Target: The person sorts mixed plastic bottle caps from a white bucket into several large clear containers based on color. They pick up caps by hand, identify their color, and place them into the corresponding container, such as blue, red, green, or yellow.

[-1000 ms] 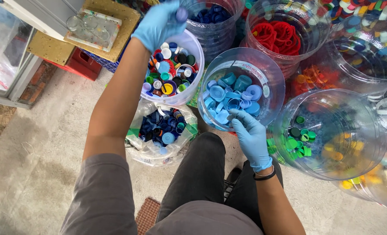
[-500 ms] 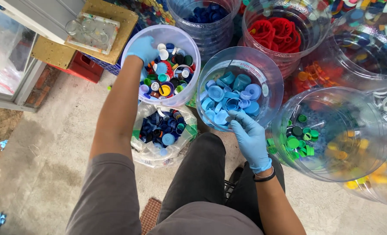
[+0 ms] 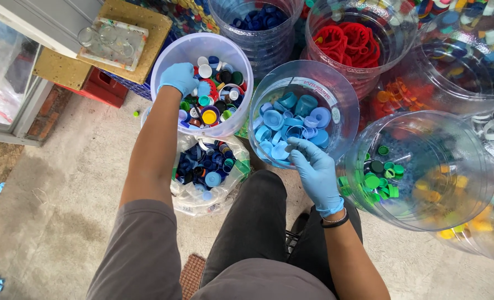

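Left hand [image 3: 178, 78] in a blue glove, fingers curled down into the mixed bottle caps [image 3: 211, 103] inside the white bucket [image 3: 163, 61]; whether a cap sits pinched beneath them, cannot tell. Right hand [image 3: 313, 169], gloved too, fingertips [image 3: 292, 145] narrowed over the near rim of the clear tub [image 3: 336, 91], touching light blue caps [image 3: 283, 119] just beyond them. Below the left fingers, a bag of dark blue caps [image 3: 205, 166]. Right of the right fingers, a clear jar of green caps [image 3: 383, 175].

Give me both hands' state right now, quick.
Left hand: curled over the mixed caps in the white bucket; whether it holds any cannot be told.
Right hand: at the rim of the clear container, fingers pinching a light blue cap.
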